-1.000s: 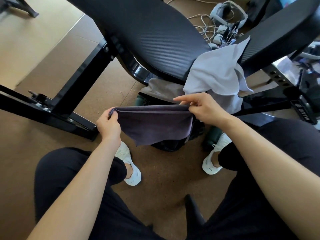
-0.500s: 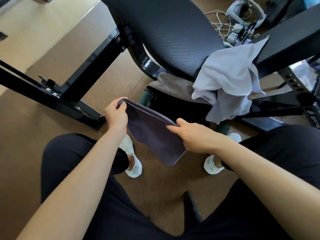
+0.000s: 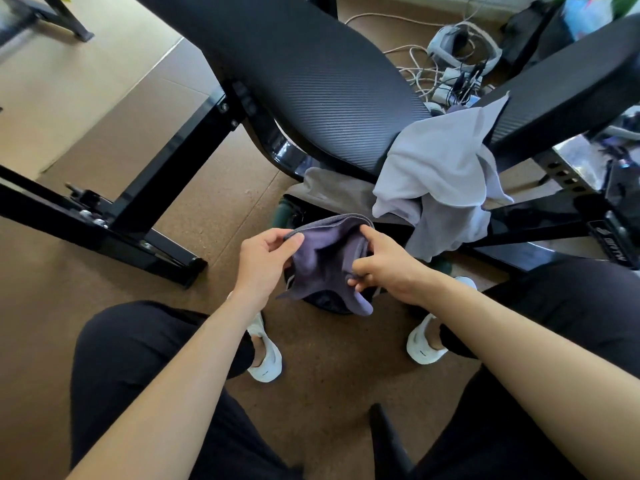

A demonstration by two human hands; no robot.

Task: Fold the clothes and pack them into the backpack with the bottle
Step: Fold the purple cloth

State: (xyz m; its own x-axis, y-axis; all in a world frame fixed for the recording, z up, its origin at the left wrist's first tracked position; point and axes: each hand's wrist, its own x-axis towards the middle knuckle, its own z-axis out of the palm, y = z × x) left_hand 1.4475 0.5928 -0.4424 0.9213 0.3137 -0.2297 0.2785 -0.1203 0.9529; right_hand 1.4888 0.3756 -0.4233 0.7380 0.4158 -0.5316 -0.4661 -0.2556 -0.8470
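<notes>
The purple cloth (image 3: pixel 325 258) hangs directly above the backpack (image 3: pixel 320 304), a dark rounded shape on the floor (image 3: pixel 329 393) in front of the seated person, so the coming move looks to be straight down. The cloth's folded edge runs left to right above the backpack. Its loose corners droop over the backpack's near side, though I cannot tell whether they touch it. The left hand (image 3: pixel 266 261) pinches the left end of that edge between thumb and fingers. The right hand (image 3: pixel 388 268) grips the right end, fingers curled into the fold. The 2 hands look equally near the backpack. The cloth is soft, matte and thick like towelling, bunched into a pouch. Beyond the backpack, pale grey clothes (image 3: pixel 440 168) slump unfolded off the counter (image 3: pixel 311 81), whose black padding is finely ribbed.
</notes>
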